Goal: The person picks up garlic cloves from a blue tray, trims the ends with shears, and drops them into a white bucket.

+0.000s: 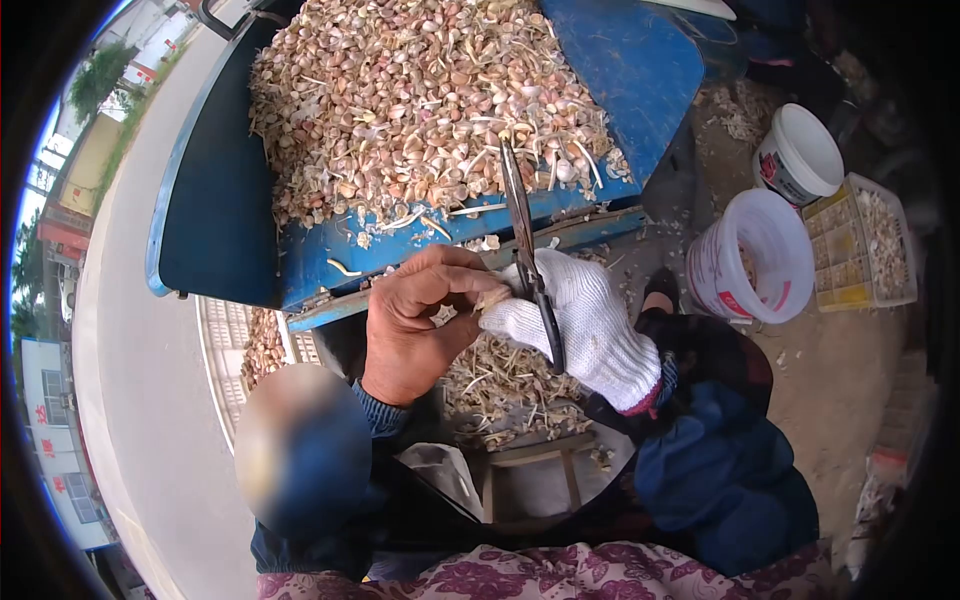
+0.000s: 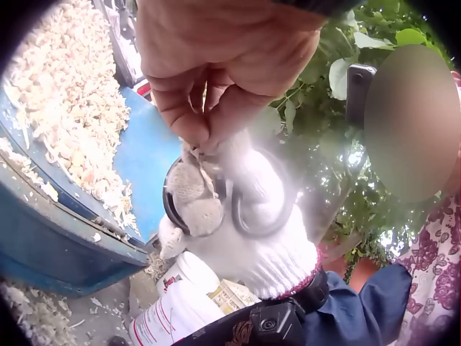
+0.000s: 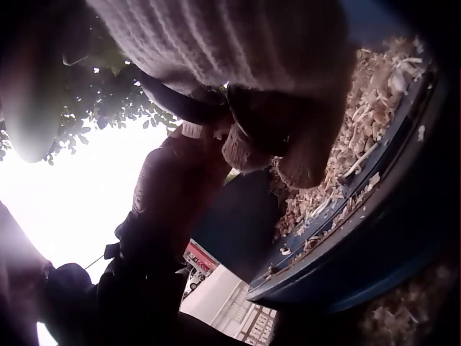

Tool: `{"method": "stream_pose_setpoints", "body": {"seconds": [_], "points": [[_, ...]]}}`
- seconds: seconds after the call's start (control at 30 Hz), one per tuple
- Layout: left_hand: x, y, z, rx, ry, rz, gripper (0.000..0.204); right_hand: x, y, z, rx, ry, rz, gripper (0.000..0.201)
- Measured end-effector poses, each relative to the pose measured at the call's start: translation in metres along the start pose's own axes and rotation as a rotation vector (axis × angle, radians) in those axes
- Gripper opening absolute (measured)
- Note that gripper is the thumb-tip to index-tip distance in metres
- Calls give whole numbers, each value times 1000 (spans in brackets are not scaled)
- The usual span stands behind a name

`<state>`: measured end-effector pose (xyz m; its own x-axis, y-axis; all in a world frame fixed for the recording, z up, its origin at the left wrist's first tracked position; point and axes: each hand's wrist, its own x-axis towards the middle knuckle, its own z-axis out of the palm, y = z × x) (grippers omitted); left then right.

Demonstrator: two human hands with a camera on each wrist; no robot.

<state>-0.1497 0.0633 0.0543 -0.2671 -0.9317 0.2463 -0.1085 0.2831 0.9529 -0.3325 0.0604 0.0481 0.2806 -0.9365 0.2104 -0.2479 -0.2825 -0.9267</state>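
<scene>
The bare left hand (image 1: 412, 322) pinches a small pale garlic piece (image 1: 492, 298) between thumb and fingers, close to the gloved fingertips. In a white knitted glove, the right hand (image 1: 595, 325) grips dark scissors (image 1: 521, 215), whose blades point away toward the garlic heap (image 1: 420, 110). The left wrist view shows the left hand (image 2: 216, 65) from above, with the dark handle loops around fingers of the gloved hand (image 2: 263, 245). In the right wrist view the gloved hand (image 3: 238, 50) meets the left hand (image 3: 176, 180); the pinched piece is hard to make out there.
A blue metal tray (image 1: 215, 215) holds the cloves, its front edge just beyond the hands. Trimmed stalks (image 1: 510, 390) lie below. White buckets (image 1: 722, 262) and a yellow crate (image 1: 835, 250) stand at right; a white crate (image 1: 222, 345) with cloves is at left.
</scene>
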Motion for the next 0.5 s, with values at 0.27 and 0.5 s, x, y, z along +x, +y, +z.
{"method": "stream_pose_setpoints", "body": {"seconds": [0.27,0.5], "points": [[0,2,-13,-372,-86,-214,33,3,1,-5,-101,-89,86,29],[1,6,-14,-165,-186,-12,19,2,-6,-11,40,-214,174,28]]}}
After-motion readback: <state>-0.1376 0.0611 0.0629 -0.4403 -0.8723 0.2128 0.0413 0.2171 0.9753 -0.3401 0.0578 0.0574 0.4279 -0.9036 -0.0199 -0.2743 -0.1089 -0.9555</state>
